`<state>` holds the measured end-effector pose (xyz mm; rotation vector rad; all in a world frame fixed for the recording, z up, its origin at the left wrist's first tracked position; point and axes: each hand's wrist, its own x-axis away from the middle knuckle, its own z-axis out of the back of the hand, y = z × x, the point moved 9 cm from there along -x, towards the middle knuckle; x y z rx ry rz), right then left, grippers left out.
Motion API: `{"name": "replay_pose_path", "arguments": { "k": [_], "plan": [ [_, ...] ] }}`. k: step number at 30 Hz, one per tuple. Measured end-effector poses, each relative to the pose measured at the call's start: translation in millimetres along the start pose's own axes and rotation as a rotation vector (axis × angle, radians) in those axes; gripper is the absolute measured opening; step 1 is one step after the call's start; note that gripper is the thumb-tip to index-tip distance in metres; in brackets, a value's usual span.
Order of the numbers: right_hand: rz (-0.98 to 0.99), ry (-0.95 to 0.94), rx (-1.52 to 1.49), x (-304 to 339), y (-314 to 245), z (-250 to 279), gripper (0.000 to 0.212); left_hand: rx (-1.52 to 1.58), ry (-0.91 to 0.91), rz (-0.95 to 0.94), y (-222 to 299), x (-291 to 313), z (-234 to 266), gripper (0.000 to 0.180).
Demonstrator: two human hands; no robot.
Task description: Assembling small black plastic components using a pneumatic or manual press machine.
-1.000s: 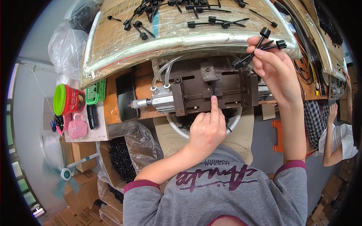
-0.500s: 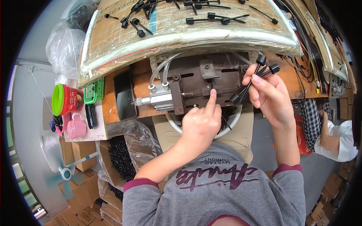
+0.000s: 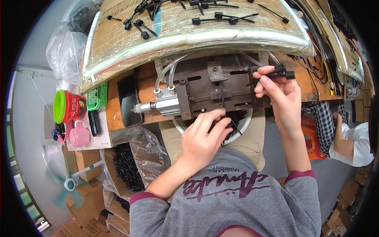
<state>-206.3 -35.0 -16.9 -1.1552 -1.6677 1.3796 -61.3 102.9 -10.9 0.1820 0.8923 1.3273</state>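
Note:
My right hand (image 3: 279, 94) pinches a few thin black stems with knobbed heads (image 3: 290, 75), held above the right end of a dark metal fixture (image 3: 201, 65). My left hand (image 3: 203, 138) is at the fixture's near edge, its fingers bent but apart, with nothing visible in them. Just beyond its fingertips is a small dark block (image 3: 220, 94) in the middle of the fixture. Beneath that hand, a white-rimmed bowl (image 3: 248, 124) of black pieces rests at my lap, partly hidden. A silver air cylinder (image 3: 167, 104) with clear tubes is mounted at the fixture's left.
A plastic-wrapped cardboard board (image 3: 181, 27) beyond the fixture carries several black stemmed pieces. Left are a phone (image 3: 129, 100), a red tub (image 3: 73, 106), a green basket (image 3: 97, 96) and a pink cup (image 3: 79, 134). A lined box of black pieces (image 3: 128, 168) stands below. Another person (image 3: 347, 146) sits right.
My left hand has drawn back toward me from the small block, and its pointing finger has bent. The stems in my right hand have swung to lie more level.

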Motion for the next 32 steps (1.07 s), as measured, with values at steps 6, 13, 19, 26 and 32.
{"name": "replay_pose_path", "arguments": {
  "k": [6, 13, 19, 26, 32],
  "plan": [
    [0.182, -0.017, 0.308, 18.5, -16.4, -14.4, 0.017, -0.285, -0.036, -0.092, -10.9, 3.8, -26.6, 0.027],
    [0.819, -0.168, 0.848, 50.1, -43.7, -28.2, 0.028, -0.328, -0.132, -0.076, -4.8, -9.4, -27.2, 0.031],
    [1.294, -0.17, 1.062, 83.6, -34.3, -56.9, 0.02, 0.54, -0.043, 0.262, -6.2, -9.0, -1.8, 0.039],
    [1.116, -0.089, 0.853, 73.8, -37.7, -44.2, 0.037, 0.263, 0.016, 0.145, 8.3, -6.7, 16.5, 0.03],
    [0.903, -0.124, 0.648, 70.1, -31.2, -30.5, 0.066, -0.189, -0.164, -0.024, -24.0, 12.1, -34.0, 0.017]
  ]
}}
